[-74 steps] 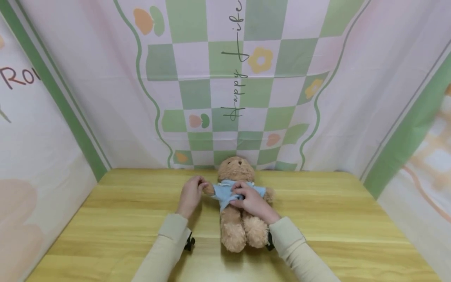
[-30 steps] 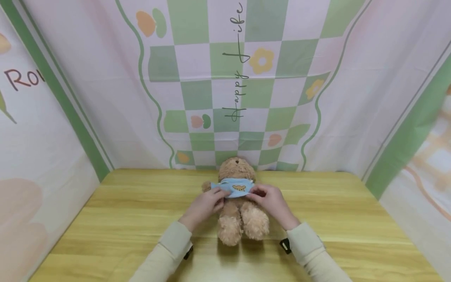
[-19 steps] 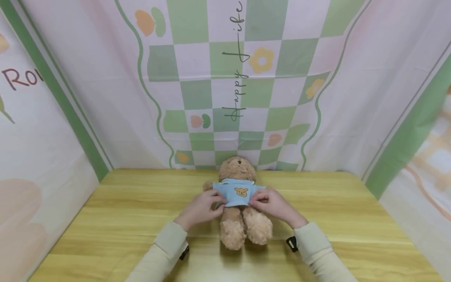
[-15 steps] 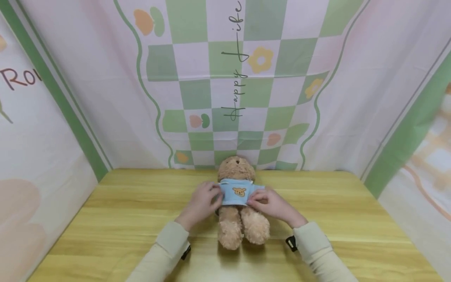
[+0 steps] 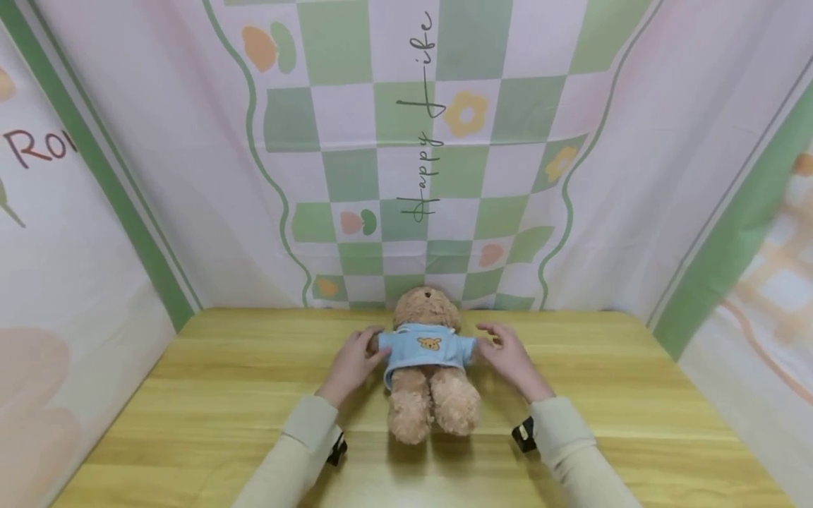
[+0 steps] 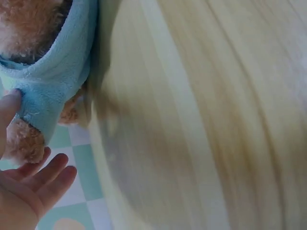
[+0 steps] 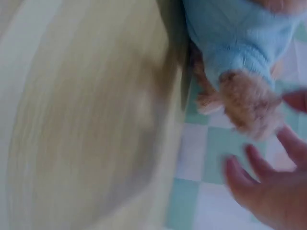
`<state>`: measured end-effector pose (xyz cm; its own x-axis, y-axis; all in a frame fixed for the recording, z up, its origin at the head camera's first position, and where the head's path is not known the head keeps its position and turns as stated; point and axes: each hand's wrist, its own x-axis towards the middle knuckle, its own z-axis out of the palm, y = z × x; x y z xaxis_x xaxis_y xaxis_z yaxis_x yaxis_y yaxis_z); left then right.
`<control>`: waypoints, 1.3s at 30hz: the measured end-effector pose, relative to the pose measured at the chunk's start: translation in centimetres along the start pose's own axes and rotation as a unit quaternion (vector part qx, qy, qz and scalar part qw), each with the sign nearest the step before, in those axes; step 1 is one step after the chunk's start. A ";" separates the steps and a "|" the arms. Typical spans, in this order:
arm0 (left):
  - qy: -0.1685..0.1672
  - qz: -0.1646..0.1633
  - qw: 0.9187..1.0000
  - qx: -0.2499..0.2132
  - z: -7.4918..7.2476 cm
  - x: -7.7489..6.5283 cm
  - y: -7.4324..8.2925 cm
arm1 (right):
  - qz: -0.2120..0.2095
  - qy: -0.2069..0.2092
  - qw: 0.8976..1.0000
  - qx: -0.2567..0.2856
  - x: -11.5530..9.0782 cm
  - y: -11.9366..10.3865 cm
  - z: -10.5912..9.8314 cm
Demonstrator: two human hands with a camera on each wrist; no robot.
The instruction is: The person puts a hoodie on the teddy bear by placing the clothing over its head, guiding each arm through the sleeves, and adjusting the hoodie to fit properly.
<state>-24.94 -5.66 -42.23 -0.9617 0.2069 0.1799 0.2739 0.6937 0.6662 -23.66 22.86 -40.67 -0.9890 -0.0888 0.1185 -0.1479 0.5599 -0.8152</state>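
Observation:
A light-brown teddy bear [image 5: 427,312] lies on its back with its feet toward me, dressed in a light blue shirt [image 5: 406,354] with a small bear-face print. My left hand [image 5: 349,363] is at the bear's arm on the left. In the left wrist view the thumb touches the blue sleeve [image 6: 41,108], and the loosely straight fingers lie beyond the furry paw [image 6: 24,143]. My right hand [image 5: 511,363] is beside the opposite paw [image 7: 249,103]. Its fingers are spread around that paw in the right wrist view, thumb and fingertips close to the fur.
The bear lies on a wood-grain table [image 5: 254,395], its head near the back edge. Behind stands a cloth backdrop [image 5: 406,169] with a green-and-white check and lettering. More printed cloth hangs at both sides. A black wrist device [image 5: 524,434] shows below the right cuff.
Both hands pulled the shirt's lower edge down over the belly, and its print came into full view. Since then they have let go of the edge and moved outward to the bear's arms.

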 end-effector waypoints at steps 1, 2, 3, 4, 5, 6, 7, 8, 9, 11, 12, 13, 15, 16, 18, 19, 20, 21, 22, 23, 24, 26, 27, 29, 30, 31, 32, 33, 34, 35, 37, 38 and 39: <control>0.000 0.000 1.000 -0.008 0.0 0.0 0.0 | 0.014 -0.031 0.999 0.015 0.1 0.2 0.0; 0.000 0.001 1.000 -0.019 0.1 0.1 -0.1 | 0.026 -0.062 0.997 0.030 0.2 0.3 0.0; 0.000 0.001 0.999 -0.033 0.1 0.2 -0.2 | 0.036 -0.086 0.994 0.051 0.2 0.4 0.1; -0.001 -0.002 0.999 -0.053 0.2 0.3 -0.2 | 0.044 -0.103 0.991 0.072 0.3 0.5 0.3; 0.000 -0.007 0.997 -0.073 0.3 0.4 -0.2 | 0.050 -0.111 0.989 0.090 0.3 0.5 0.6; -0.001 -0.013 0.995 -0.095 0.4 0.5 -0.3 | 0.054 -0.112 0.987 0.103 0.4 0.4 0.8; 0.000 -0.020 0.993 -0.113 0.5 0.6 -0.3 | 0.060 -0.110 0.986 0.114 0.4 0.4 1.0; 0.003 -0.028 0.991 -0.130 0.6 0.6 -0.3 | 0.065 -0.102 0.985 0.122 0.5 0.3 1.2; 0.007 -0.038 0.988 -0.148 0.7 0.6 -0.3 | 0.066 -0.091 0.986 0.120 0.5 0.2 1.4; 0.016 -0.054 0.983 -0.175 0.8 0.7 -0.4 | 0.062 -0.070 0.991 0.098 0.6 0.1 1.5; 0.019 -0.056 0.981 -0.183 0.8 0.6 -0.5 | 0.057 -0.063 0.993 0.080 0.6 0.2 1.5; 0.024 -0.058 0.981 -0.186 0.9 0.6 -0.5 | 0.052 -0.057 0.995 0.068 0.6 0.2 1.4; 0.028 -0.054 0.980 -0.191 0.8 0.7 -0.7 | 0.042 -0.045 0.997 0.039 0.7 0.2 1.3; 0.028 -0.051 0.980 -0.188 0.8 0.7 -0.7 | 0.039 -0.044 0.998 0.031 0.7 0.3 1.3; 0.026 -0.045 0.983 -0.178 0.7 0.7 -0.7 | 0.034 -0.047 0.998 0.021 0.8 0.4 1.1; 0.025 -0.045 0.983 -0.174 0.6 0.8 -0.7 | 0.032 -0.050 0.998 0.020 0.8 0.4 1.0; 0.023 -0.041 0.984 -0.170 0.6 0.8 -0.7 | 0.029 -0.053 0.998 0.016 0.9 0.5 1.0; 0.022 -0.039 0.985 -0.167 0.6 0.8 -0.7 | 0.025 -0.050 0.998 0.010 0.9 0.6 0.9; 0.022 -0.036 0.986 -0.163 0.6 0.8 -0.7 | 0.018 -0.044 0.999 0.003 0.9 0.6 0.8; 0.022 -0.034 0.986 -0.160 0.7 0.8 -0.7 | 0.013 -0.030 0.999 -0.005 0.9 0.7 0.8; 0.022 -0.033 0.987 -0.158 0.7 0.8 -0.7 | 0.005 -0.012 1.000 -0.017 0.9 0.7 0.8; 0.027 -0.025 0.988 -0.152 0.8 0.8 -0.8 | -0.011 0.034 0.998 -0.043 0.9 0.6 0.8; 0.030 -0.026 0.988 -0.152 0.9 0.7 -0.8 | -0.020 0.056 0.996 -0.059 0.8 0.6 0.8; 0.037 -0.025 0.988 -0.147 1.0 0.7 -0.9 | -0.041 0.091 0.991 -0.090 0.7 0.3 0.9; 0.040 -0.025 0.988 -0.144 1.0 0.7 -0.9 | -0.053 0.100 0.987 -0.110 0.7 0.2 1.0; 0.043 -0.023 0.989 -0.141 1.1 0.7 -0.9 | -0.061 0.106 0.984 -0.130 0.6 0.0 1.0; 0.045 -0.025 0.989 -0.139 1.1 0.8 -0.9 | -0.066 0.110 0.981 -0.148 0.6 -0.1 1.1; 0.046 -0.025 0.989 -0.137 1.2 0.8 -0.9 | -0.068 0.111 0.978 -0.165 0.5 -0.3 1.2; 0.048 -0.022 0.990 -0.133 1.3 0.8 -0.9 | -0.067 0.110 0.976 -0.178 0.5 -0.5 1.3; 0.047 -0.022 0.990 -0.131 1.3 0.8 -0.9 | -0.062 0.108 0.974 -0.189 0.4 -0.6 1.4; 0.047 -0.017 0.990 -0.128 1.4 0.8 -0.8 | -0.045 0.105 0.973 -0.201 0.3 -1.0 1.6; 0.047 -0.019 0.991 -0.128 1.5 0.8 -0.8 | -0.035 0.103 0.974 -0.200 0.3 -1.2 1.7; 0.046 -0.020 0.991 -0.128 1.5 0.8 -0.7 | -0.025 0.100 0.975 -0.198 0.2 -1.4 1.7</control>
<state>-25.91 -4.95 -43.64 -0.9721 0.1106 0.2071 0.2345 0.5008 0.8332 -23.64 20.64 -40.51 -0.9561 0.0163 0.2925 -0.1472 0.8364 -0.5280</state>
